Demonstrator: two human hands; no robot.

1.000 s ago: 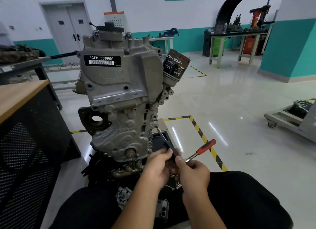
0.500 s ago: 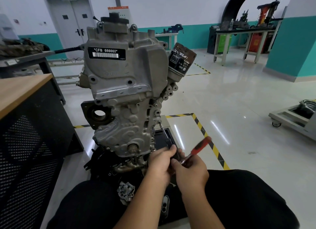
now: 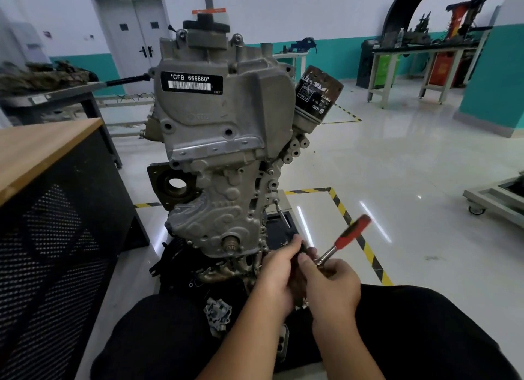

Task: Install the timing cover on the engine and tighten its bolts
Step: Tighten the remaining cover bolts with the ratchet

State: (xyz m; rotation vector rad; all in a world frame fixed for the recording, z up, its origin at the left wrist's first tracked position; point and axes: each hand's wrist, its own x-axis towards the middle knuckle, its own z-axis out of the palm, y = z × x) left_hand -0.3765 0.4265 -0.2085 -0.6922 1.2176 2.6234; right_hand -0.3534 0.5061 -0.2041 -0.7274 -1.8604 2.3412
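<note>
Below the engine [image 3: 224, 141], left hand [image 3: 276, 277] grips the extension bar [image 3: 283, 216]; right hand [image 3: 331, 283] holds the red-handled ratchet [image 3: 344, 239], blurred.

1 engine [image 3: 224, 141], 1 oil filter [image 3: 316, 94], 1 ratchet [image 3: 344, 239], 2 hands [image 3: 276, 277], 1 wood-top bench [image 3: 34, 150]

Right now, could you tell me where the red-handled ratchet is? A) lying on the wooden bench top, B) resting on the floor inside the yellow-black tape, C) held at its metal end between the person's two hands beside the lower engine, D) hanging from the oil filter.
C: the red-handled ratchet juts up and to the right from where the left hand and right hand meet, beside the engine.
</note>
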